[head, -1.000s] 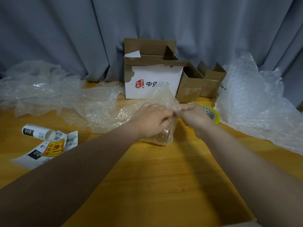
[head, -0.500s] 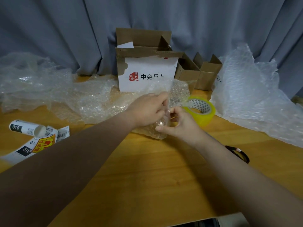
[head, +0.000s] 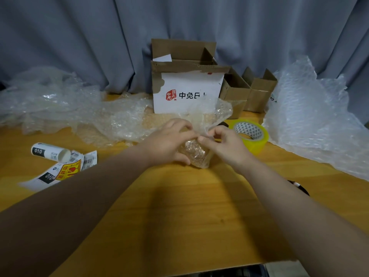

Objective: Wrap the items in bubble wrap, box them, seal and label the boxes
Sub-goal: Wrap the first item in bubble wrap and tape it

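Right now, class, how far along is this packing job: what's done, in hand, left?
Done: no box sealed; the white box stands open. In hand: left hand holds the bubble-wrap bundle, right hand pinches its loose edge. Left: boxing, sealing with the tape roll, labels.

Improvised parcel-packing station, home or small-office sort; which one, cannot tell. Yellow wood-grain tabletop (head: 199,226) backed by grey pleated curtain (head: 79,37) across rear. Open white-fronted cardboard box with red seal and black characters (head: 187,90) at back, small open brown cardboard boxes (head: 259,94) just beside it. Crumpled clear bubble wrap (head: 60,104) heaped left and right. Yellow-tinted packing tape roll (head: 254,141) near centre. White label roll (head: 48,152) and loose barcode shipping labels (head: 60,173) at left.
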Demonstrator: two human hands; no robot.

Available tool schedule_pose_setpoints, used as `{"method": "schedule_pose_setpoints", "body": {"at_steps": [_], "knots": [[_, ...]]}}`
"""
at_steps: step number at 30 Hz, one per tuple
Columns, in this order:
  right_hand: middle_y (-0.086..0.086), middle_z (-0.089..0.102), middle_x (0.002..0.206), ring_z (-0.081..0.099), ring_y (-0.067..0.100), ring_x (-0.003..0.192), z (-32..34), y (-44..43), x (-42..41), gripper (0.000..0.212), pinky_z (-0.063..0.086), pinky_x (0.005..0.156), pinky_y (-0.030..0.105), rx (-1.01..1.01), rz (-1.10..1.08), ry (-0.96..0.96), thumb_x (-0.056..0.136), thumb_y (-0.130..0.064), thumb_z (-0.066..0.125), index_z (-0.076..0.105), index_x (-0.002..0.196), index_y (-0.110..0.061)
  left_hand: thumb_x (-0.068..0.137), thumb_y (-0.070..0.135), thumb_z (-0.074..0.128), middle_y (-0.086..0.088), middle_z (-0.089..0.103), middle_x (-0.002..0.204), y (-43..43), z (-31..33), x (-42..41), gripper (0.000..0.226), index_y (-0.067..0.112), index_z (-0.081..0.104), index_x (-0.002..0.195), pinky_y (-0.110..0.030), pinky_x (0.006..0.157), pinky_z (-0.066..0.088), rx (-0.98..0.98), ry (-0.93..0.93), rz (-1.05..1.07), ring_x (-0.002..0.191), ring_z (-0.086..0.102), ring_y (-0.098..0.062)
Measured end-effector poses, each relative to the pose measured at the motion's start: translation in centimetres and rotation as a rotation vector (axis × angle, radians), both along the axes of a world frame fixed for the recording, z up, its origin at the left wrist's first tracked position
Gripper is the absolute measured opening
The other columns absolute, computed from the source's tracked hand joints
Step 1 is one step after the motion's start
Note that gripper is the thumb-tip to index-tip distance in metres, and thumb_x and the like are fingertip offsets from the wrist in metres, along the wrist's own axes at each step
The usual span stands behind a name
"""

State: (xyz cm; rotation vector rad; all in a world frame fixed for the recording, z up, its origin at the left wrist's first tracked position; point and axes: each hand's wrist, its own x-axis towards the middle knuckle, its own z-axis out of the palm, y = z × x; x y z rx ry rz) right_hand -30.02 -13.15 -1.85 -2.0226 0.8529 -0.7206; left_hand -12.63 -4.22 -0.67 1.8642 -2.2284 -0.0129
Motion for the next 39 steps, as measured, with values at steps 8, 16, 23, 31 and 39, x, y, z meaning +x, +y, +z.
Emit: {"method": "schedule_pose_setpoints", "body": {"at_steps": [8, 16, 23, 31, 39], "knots": [[0.008, 0.064, 0.085, 0.064, 0.022, 0.085, -0.2, 0.4, 1.6, 0.026, 0.051, 0.075, 0.028, 0.324, -0.158, -0.301, 0.085, -0.011, 0.071, 0.049, 0.099, -0.014, 0.074, 0.053, 0.070, 0.004, 0.041, 0.140, -1.1, 0.1, 1.0, 0.076, 0.027, 0.042, 0.139, -0.031, 0.109, 0.025, -0.018, -0.012, -0.045, 0.131, 0.032, -0.014], [0.010, 0.071, 0.091, 0.069, 0.023, 0.080, 0.6, -0.6, 3.7, 0.019, 0.057, 0.071, 0.034, 0.714, -0.309, -0.367, 0.087, -0.021, 0.070, 0.065, 0.099, -0.007, 0.075, 0.054, 0.068, 0.004, 0.038, 0.143, -1.7, 0.4, 1.2, 0.078, 0.029, 0.038, 0.142, -0.028, 0.110, 0.015, 0.028, -0.022, -0.087, 0.134, 0.028, -0.014], [0.026, 0.059, 0.078, 0.051, 0.026, 0.069, -1.5, 0.9, 4.4, 0.029, 0.049, 0.075, 0.037, 0.315, -0.394, -0.477, 0.097, -0.015, 0.054, 0.058, 0.076, 0.004, 0.068, 0.062, 0.070, 0.002, 0.026, 0.149, -2.1, -0.3, 0.5, 0.099, 0.027, 0.022, 0.147, -0.045, 0.115, 0.020, 0.040, -0.307, -0.026, 0.138, 0.019, -0.021], [-0.012, 0.068, 0.078, 0.062, 0.002, 0.079, -0.6, 2.3, 2.9, 0.022, 0.051, 0.077, 0.024, 0.099, -0.217, -0.447, 0.097, -0.014, 0.053, 0.071, 0.086, -0.019, 0.061, 0.057, 0.078, 0.005, 0.042, 0.142, -2.4, 2.5, 0.7, 0.094, 0.025, 0.039, 0.141, -0.033, 0.109, 0.031, 0.136, -0.070, -0.057, 0.128, 0.039, -0.016], [-0.013, 0.037, 0.144, 0.029, -0.004, 0.135, -1.2, 2.1, 0.1, 0.064, 0.022, 0.113, 0.016, -0.086, 0.137, -0.039, 0.087, -0.046, 0.061, 0.044, 0.141, -0.017, 0.060, 0.060, 0.077, 0.007, 0.034, 0.113, -1.9, 2.4, 0.3, 0.080, 0.024, 0.051, 0.126, -0.026, 0.094, 0.038, 0.211, -0.003, 0.021, 0.106, 0.044, -0.014]]}}
